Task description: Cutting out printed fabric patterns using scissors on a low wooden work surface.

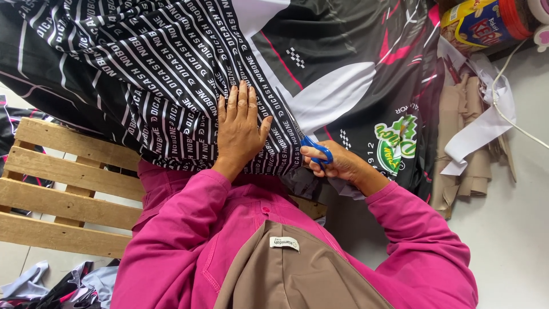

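A large sheet of printed fabric [171,63], black with white lettered stripes, white panels and pink accents, is spread out in front of me. My left hand [239,126] lies flat on it with fingers together, pressing the striped part down. My right hand [337,163] grips blue-handled scissors [315,147] at the near edge of the fabric, blades pointing away along the border between the striped part and a white panel. Both arms wear pink sleeves.
A wooden pallet [63,189] lies at the left under the fabric. Brown paper pieces and a white strip [477,129] lie at the right. A round tin [483,23] and a white cord [503,86] are at top right. Fabric scraps [57,286] lie at bottom left.
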